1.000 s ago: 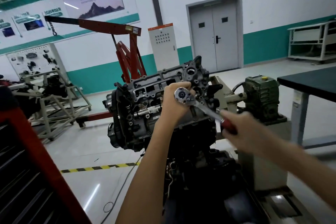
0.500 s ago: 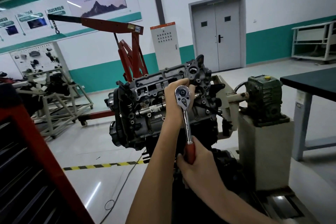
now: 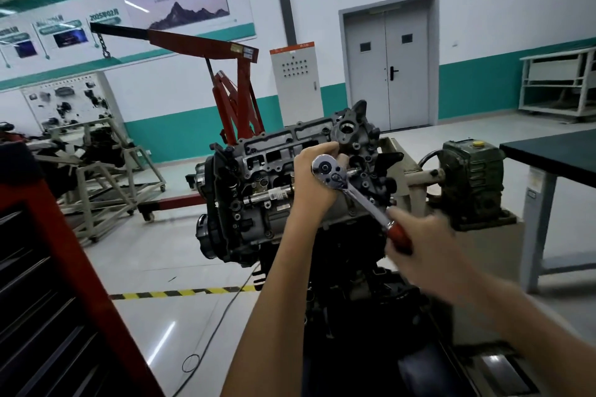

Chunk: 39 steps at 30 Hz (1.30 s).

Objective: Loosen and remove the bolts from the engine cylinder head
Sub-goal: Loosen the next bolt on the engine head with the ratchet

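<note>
Loosening probably a bolt of the cylinder head (image 3: 283, 145): left grip (image 3: 314, 184) clamps the ratchet head (image 3: 323, 167), right grip (image 3: 425, 248) its handle (image 3: 397, 234); next, swing steadily.

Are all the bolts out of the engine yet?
Not yet. No taken-out bolts show anywhere. The left hand holds the ratchet at its head against the cylinder head; the right hand grips its red handle. The bolt under it is hidden, so that one, and probably others, are left.

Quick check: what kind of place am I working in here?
Probably a car-mechanics training workshop: an engine is held up on a stand, a red engine hoist stands behind it, and a parts board is against the wall.
</note>
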Each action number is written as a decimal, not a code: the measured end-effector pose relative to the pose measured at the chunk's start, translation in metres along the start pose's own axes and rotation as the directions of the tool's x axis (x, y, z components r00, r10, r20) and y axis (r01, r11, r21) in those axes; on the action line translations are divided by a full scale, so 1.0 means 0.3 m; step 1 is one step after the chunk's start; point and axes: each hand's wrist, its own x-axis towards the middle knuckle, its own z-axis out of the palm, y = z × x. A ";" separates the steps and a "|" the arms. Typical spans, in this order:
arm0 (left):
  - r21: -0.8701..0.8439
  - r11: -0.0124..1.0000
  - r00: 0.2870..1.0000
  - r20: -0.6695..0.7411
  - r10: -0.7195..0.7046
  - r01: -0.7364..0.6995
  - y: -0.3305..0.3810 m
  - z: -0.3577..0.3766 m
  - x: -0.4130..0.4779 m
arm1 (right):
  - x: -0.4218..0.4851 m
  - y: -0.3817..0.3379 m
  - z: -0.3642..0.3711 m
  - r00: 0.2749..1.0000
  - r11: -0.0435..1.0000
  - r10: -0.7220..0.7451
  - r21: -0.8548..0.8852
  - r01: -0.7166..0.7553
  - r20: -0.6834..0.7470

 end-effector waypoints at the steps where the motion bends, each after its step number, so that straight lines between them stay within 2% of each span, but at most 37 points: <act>1: 0.004 1.000 1.000 -0.020 -0.005 0.005 0.003 0.007 0.005 | -0.027 -0.041 0.056 0.998 0.990 0.054 0.128 -0.051 -0.023; 4: 0.001 1.000 0.999 -0.048 -0.010 0.010 0.001 0.028 0.009 | -0.076 -0.162 0.197 0.983 0.850 0.185 0.501 -0.161 0.001; 6: -0.017 1.000 0.997 -0.075 -0.027 0.026 0.001 0.036 0.007 | -0.087 -0.205 0.233 0.977 0.797 0.210 0.573 -0.190 0.033; 7: -0.012 1.000 0.997 -0.071 -0.019 0.018 -0.003 0.034 0.007 | -0.087 -0.200 0.220 0.978 0.804 0.205 0.563 -0.194 0.044; 9: 0.030 1.000 1.000 -0.024 0.000 0.001 -0.004 0.019 0.004 | -0.071 -0.137 0.141 0.991 0.891 0.125 0.433 -0.132 0.046; 12: 0.061 0.998 0.994 0.111 0.004 -0.011 0.006 -0.020 0.005 | 0.006 -0.006 -0.056 0.981 0.992 -0.046 0.120 0.024 0.187; 13: 0.073 0.997 0.988 0.151 0.008 -0.020 0.014 -0.026 0.008 | 0.043 0.030 -0.118 0.972 0.996 -0.082 -0.002 0.084 0.219; 15: 0.106 0.993 0.980 0.196 0.032 -0.054 0.033 -0.024 0.014 | 0.103 0.072 -0.206 0.975 0.950 -0.139 -0.256 0.180 0.171; 17: 0.135 0.989 0.977 0.214 0.028 -0.058 0.038 -0.017 0.017 | 0.114 0.084 -0.215 0.983 0.940 -0.142 -0.296 0.170 0.115; 19: 0.119 0.992 0.984 0.175 0.020 -0.041 0.025 -0.011 0.018 | 0.065 0.068 -0.142 0.990 0.984 -0.082 -0.149 0.099 0.115; 21: 0.091 0.996 0.993 0.122 0.002 -0.013 0.015 0.000 0.012 | -0.008 0.005 -0.032 1.000 0.998 0.003 0.068 -0.004 0.025; 23: 0.066 0.998 0.998 0.060 -0.014 0.010 0.010 0.019 0.013 | -0.066 -0.083 0.080 0.991 0.938 0.132 0.327 -0.114 -0.033; 25: 0.071 0.997 1.000 0.028 0.000 -0.002 0.018 0.036 0.014 | -0.094 -0.163 0.181 0.974 0.813 0.228 0.549 -0.197 0.011; 28: 0.072 0.997 1.000 -0.005 0.002 -0.001 0.016 0.043 0.010 | -0.106 -0.204 0.240 0.967 0.744 0.252 0.631 -0.219 0.038; 30: 0.050 0.999 1.000 0.010 -0.005 0.004 0.005 0.028 0.003 | -0.092 -0.160 0.185 0.980 0.820 0.194 0.542 -0.182 0.036; 33: 0.051 0.999 0.993 0.115 0.007 -0.013 0.008 -0.016 0.002 | -0.026 -0.035 0.015 0.996 0.980 -0.011 0.200 -0.006 0.086; 35: 0.041 0.999 0.983 0.180 0.021 -0.029 0.016 -0.036 0.012 | 0.055 0.031 -0.116 0.978 0.990 -0.123 -0.041 0.132 0.170; 37: 0.043 0.998 0.973 0.225 0.043 -0.054 0.028 -0.042 0.020 | 0.123 0.060 -0.207 0.968 0.941 -0.192 -0.249 0.229 0.163; 39: 0.046 0.997 0.970 0.237 0.053 -0.066 0.031 -0.039 0.019 | 0.133 0.066 -0.220 0.974 0.926 -0.196 -0.305 0.222 0.116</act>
